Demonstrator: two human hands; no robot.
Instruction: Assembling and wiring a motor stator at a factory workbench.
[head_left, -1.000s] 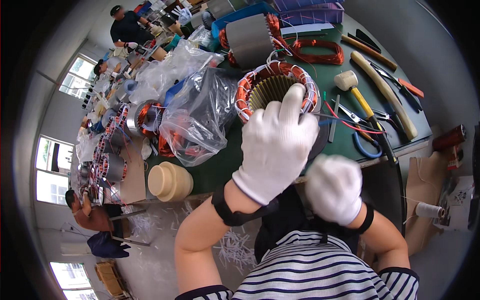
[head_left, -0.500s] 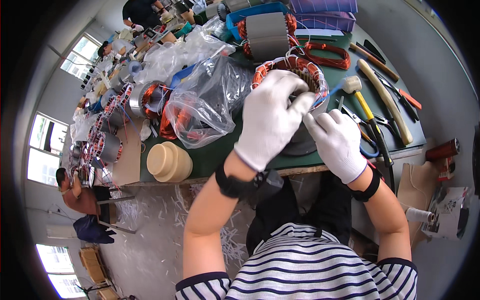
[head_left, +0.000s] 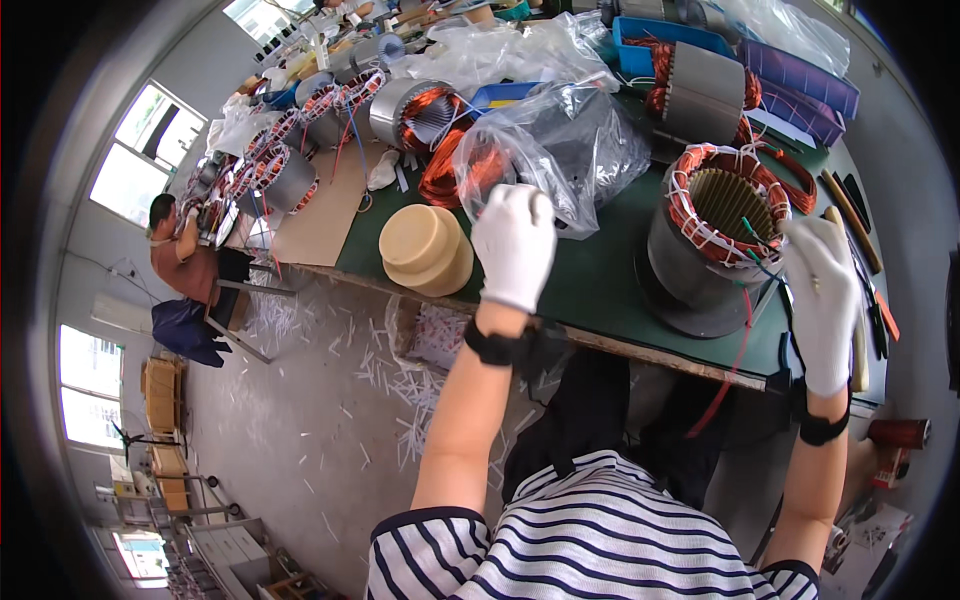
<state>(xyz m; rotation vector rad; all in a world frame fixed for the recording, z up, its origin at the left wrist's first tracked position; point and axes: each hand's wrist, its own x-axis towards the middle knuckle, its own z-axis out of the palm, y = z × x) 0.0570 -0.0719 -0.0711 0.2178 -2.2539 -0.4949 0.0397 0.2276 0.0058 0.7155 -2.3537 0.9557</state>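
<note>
A grey motor stator (head_left: 690, 262) stands upright on a dark round base at the bench's front, its copper winding (head_left: 684, 205) laced with white cord around the top. Green-sleeved leads (head_left: 752, 232) rise from the near right of its rim, and a red lead (head_left: 722, 395) hangs over the bench edge. My right hand (head_left: 825, 300), in a white glove, is closed beside that rim close to the green leads; its fingertips' contents are hidden. Away from the stator, my gloved left hand (head_left: 515, 248) is curled closed in front of a clear plastic bag (head_left: 590, 145); whatever it holds is unclear.
Left of my left hand sits a cream plastic pot (head_left: 425, 252). Another wound stator (head_left: 700, 95) lies behind the upright one. Hand tools, including an orange-handled one (head_left: 886, 315), line the right side. Several stators stand farther left, near a seated person (head_left: 185, 255).
Both hands have separated from the stator's rim area, the left swinging left toward the bag and the right moving outward. The view has shifted left, uncovering the winding and leads.
</note>
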